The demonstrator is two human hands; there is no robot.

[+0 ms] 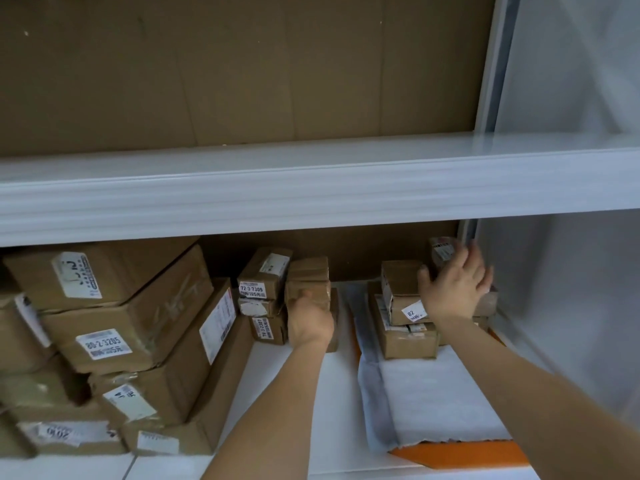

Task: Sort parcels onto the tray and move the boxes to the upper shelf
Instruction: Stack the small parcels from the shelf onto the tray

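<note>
Now orange tray [460, 457] holds taped boxes [405, 336]; right hand [453, 289] touching.

The right hand [456, 284] is motion-blurred and covers part of the small boxes [401, 308]; at nine o'clock, stacked cartons [104, 327] run off frame.

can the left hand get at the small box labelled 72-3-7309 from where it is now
Probably yes. The left hand grips a taped brown box right beside the labelled box, whose front faces out with nothing before it. But the hand is full, so it would have to let go first.
</note>
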